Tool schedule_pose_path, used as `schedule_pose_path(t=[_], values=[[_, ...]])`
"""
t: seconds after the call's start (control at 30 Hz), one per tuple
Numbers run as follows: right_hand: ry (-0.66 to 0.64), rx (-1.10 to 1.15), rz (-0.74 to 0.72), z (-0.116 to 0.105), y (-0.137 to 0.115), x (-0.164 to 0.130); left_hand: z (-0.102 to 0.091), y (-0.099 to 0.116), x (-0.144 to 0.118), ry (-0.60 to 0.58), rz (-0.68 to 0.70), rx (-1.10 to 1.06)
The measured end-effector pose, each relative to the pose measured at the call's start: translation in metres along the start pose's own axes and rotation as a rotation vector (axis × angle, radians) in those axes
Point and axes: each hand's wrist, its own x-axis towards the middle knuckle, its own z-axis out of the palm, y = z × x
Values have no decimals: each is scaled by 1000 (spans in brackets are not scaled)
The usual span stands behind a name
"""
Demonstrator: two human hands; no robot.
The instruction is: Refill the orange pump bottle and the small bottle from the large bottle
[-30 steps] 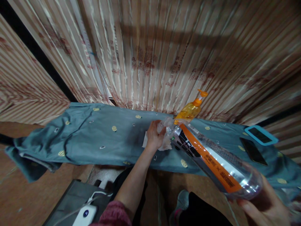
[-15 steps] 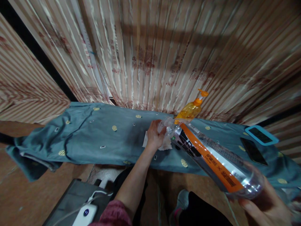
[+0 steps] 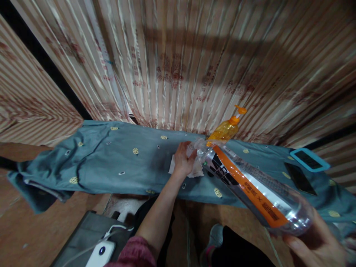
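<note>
A large clear plastic bottle with an orange, black and silver label lies slanted across the view, its neck toward the middle and its base at the lower right. Around the base end curls my right hand, partly cut off by the frame. My left hand is closed at the bottle's mouth end, where the clear plastic is hard to make out. Beneath that hand a white piece of tissue rests on the cloth. Just behind the neck stands a yellow pump bottle with an orange pump.
A blue-green patterned cloth covers the long narrow table. At its right are a blue-framed device and a dark phone. Pleated curtain hangs behind. A white power bank with a cable lies on a dark surface at lower left.
</note>
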Motion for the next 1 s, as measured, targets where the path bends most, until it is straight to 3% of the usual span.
schedule_pose_path(t=[1.0], values=[[-87, -92, -61, -12, 5, 5, 0, -1, 0, 6, 17, -18]])
